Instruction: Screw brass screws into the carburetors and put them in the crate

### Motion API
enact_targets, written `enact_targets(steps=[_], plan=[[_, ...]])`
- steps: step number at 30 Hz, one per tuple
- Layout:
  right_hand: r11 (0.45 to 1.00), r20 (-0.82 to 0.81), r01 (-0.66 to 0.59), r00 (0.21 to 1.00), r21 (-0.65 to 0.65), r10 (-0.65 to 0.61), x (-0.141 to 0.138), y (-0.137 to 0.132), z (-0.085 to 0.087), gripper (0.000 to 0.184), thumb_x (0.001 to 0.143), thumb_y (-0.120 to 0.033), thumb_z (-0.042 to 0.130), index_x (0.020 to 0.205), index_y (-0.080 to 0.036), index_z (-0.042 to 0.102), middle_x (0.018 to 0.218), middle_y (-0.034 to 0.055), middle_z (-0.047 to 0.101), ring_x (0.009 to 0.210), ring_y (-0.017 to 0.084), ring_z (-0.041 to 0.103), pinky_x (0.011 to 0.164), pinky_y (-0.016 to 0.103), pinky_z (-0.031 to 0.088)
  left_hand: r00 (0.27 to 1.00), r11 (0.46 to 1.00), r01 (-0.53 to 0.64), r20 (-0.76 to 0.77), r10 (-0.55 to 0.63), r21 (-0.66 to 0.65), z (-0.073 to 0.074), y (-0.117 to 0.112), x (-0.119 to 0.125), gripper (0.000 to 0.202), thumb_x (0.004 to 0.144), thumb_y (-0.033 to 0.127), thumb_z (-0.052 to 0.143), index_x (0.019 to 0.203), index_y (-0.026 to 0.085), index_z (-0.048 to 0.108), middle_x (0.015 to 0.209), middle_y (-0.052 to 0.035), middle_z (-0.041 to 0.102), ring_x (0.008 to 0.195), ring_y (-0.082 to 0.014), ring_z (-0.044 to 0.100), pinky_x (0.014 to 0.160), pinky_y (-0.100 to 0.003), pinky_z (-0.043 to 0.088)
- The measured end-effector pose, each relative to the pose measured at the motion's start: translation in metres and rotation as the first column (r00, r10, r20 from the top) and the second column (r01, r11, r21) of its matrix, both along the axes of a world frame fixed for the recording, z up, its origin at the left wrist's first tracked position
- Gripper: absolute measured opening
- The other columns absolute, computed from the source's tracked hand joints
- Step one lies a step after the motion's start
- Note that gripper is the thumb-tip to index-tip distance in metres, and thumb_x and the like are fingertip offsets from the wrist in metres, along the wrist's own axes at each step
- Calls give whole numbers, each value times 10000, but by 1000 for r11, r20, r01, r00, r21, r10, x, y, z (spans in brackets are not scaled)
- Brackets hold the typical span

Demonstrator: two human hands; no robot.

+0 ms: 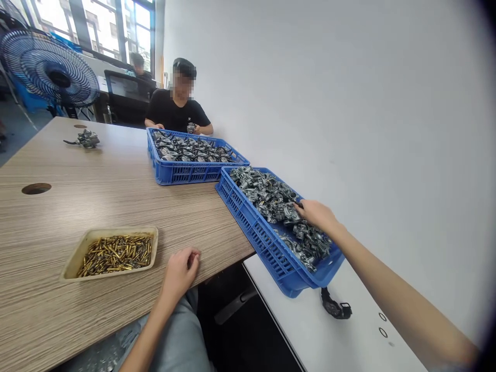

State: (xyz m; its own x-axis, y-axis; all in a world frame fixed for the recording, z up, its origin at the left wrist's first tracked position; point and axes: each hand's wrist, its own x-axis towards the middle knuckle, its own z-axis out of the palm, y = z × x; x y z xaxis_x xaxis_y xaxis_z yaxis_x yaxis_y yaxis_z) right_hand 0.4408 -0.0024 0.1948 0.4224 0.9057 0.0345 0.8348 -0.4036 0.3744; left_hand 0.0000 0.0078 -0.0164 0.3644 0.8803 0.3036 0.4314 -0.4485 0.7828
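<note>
One near blue crate (pixel 256 222) runs lengthwise away; the right hand (pixel 315 213), closer, seems to grasp a metal part (pixel 290 211) inside it; the left hand (pixel 182 268), empty, curls loosely left of it

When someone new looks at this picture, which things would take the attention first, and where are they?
Probably the nearer blue crate comes first, at the table's right edge, heaped with grey metal parts where the right hand reaches in. Next, a cream tray of brass-coloured pieces stands on the table, left of the left hand. A large fan fills the upper left.
</note>
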Motion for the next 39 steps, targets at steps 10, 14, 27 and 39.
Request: enact_targets(steps=[10, 14, 27, 39], plan=[[967, -22, -247, 968, 67, 249, -130, 6, 33, 441, 1049, -555, 304, 975, -239, 603, 956, 122, 744, 886, 277, 688, 634, 310, 391, 997, 1000, 1, -74, 0, 18, 4, -5, 0, 187, 949, 275, 481, 893, 232, 654, 822, -43, 711, 821, -235, 646, 774, -352, 397], [927, -154, -368, 914, 79, 376, -185, 27, -2, 418, 1040, -565, 330, 903, -254, 574, 898, 97, 734, 849, 268, 681, 614, 298, 343, 994, 999, 40, -105, -36, 29, 5, -10, 2, 144, 935, 255, 519, 868, 228, 643, 804, -38, 711, 831, -229, 635, 794, -360, 373], [794, -711, -558, 455, 242, 537, -305, 82, -143, 483, 996, -596, 342, 741, -230, 526, 772, 50, 672, 736, 204, 570, 678, 284, 388, 981, 993, 107, -166, -96, 54, -3, -12, 6, 52, 869, 218, 607, 871, 207, 658, 854, -65, 728, 904, -237, 650, 870, -378, 400], [896, -938, -426, 243, 127, 248, -282, 92, -170, 589, 902, -776, 390, 669, -237, 436, 478, -54, 442, 397, 124, 451, 419, 254, 346, 982, 995, 89, -171, -79, 52, 3, -14, 4, 71, 900, 244, 592, 853, 206, 630, 846, -42, 718, 904, -226, 632, 851, -371, 395]])
